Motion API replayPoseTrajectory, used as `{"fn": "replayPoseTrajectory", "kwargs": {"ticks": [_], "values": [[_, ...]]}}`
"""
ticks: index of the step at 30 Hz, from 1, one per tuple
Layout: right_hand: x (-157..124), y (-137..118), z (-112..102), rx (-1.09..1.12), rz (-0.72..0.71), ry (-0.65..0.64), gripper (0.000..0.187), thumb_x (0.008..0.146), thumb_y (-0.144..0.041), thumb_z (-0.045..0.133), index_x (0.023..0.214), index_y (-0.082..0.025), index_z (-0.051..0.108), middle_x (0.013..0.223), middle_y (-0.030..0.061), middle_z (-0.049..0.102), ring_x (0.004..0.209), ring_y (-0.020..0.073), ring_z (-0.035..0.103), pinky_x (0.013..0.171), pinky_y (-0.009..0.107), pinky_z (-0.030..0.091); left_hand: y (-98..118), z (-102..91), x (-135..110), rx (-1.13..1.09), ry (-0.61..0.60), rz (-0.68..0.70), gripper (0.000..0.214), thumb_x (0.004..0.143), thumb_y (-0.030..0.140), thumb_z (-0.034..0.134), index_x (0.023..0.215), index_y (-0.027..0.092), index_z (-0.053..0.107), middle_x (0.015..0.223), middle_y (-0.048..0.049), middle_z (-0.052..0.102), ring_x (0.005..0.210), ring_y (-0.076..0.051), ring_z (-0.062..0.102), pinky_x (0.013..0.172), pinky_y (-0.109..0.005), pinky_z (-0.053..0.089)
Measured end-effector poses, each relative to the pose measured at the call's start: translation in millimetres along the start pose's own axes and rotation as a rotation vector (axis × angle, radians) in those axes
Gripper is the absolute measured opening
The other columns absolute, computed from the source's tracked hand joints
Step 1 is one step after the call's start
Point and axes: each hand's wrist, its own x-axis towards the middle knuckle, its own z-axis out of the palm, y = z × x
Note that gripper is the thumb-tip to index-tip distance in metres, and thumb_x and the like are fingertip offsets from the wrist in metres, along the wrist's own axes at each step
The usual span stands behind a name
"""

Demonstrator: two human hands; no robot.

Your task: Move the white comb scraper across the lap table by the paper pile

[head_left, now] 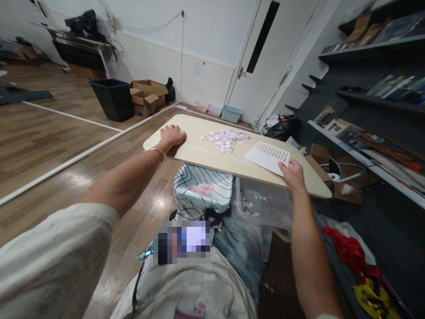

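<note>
My right hand (294, 175) grips the near right corner of a flat white plastic scraper (265, 157) with a row of slots along its far side. The scraper lies low over a pale wooden board (192, 148), just right of a loose pile of small white and pinkish paper-like pieces (226, 139). On the left end of the board rests my left hand (173, 135), palm down, fingers spread and holding nothing. A few pieces lie nearer the scraper's edge.
Below the board's near edge are a white, black-lined bag (204, 188) and a clear plastic bin (262, 201) with some pieces inside. A black bin (113, 99) and cardboard boxes (146, 97) stand at the far left. Shelves (381, 97) line the right side.
</note>
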Motion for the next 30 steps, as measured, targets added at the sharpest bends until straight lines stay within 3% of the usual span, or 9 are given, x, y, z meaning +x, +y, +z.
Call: {"fn": "replayPoseTrajectory", "kwargs": {"ticks": [8, 12, 19, 25, 30], "values": [[0.8, 0.5, -9.3, 0.081, -0.025, -0.036, 0.072, 0.045, -0.063, 0.110, 0.096, -0.028, 0.073, 0.089, 0.0063, 0.088, 0.081, 0.0283, 0.081, 0.076, 0.039, 0.067, 2.9, -3.2, -3.9, 0.032, -0.016, -0.006, 0.078, 0.116, 0.049, 0.036, 0.172, 0.003, 0.067, 0.182, -0.0334, 0.059, 0.169, -0.050, 0.054, 0.140, -0.063, 0.044], [-1.6, 1.2, -6.8, 0.030, -0.013, -0.114, 0.072, 0.046, -0.063, 0.110, 0.097, -0.028, 0.073, 0.084, 0.0072, 0.086, 0.080, 0.0312, 0.082, 0.076, 0.043, 0.069, 1.8, -1.3, -2.8, 0.024, -0.003, -0.012, 0.078, 0.115, 0.049, 0.038, 0.172, 0.005, 0.067, 0.181, -0.0331, 0.060, 0.169, -0.050, 0.054, 0.140, -0.065, 0.044], [-1.2, 2.5, -2.2, -0.066, -0.030, -0.061, 0.066, 0.052, -0.061, 0.108, 0.095, -0.028, 0.069, 0.080, 0.0090, 0.082, 0.086, 0.0368, 0.085, 0.083, 0.050, 0.073, -1.6, 1.1, 0.5, 0.011, 0.001, 0.007, 0.078, 0.115, 0.049, 0.038, 0.172, 0.006, 0.067, 0.183, -0.0323, 0.059, 0.170, -0.050, 0.053, 0.141, -0.067, 0.042], [-3.3, 2.3, -5.8, -0.040, -0.036, -0.146, 0.066, 0.053, -0.061, 0.108, 0.097, -0.027, 0.073, 0.081, 0.0080, 0.083, 0.083, 0.0344, 0.085, 0.080, 0.048, 0.073, -1.4, 0.9, 0.7, 0.014, -0.004, -0.006, 0.078, 0.115, 0.050, 0.039, 0.172, 0.006, 0.067, 0.182, -0.0321, 0.059, 0.170, -0.051, 0.052, 0.141, -0.067, 0.042], [2.1, 4.6, -1.2, -0.081, -0.028, -0.042, 0.059, 0.056, -0.056, 0.107, 0.092, -0.028, 0.069, 0.083, 0.0096, 0.082, 0.093, 0.0377, 0.086, 0.092, 0.054, 0.075, 0.0, 0.2, -0.6, 0.018, 0.000, 0.000, 0.077, 0.114, 0.049, 0.038, 0.170, 0.006, 0.068, 0.182, -0.0331, 0.059, 0.169, -0.051, 0.053, 0.140, -0.068, 0.043]]}}
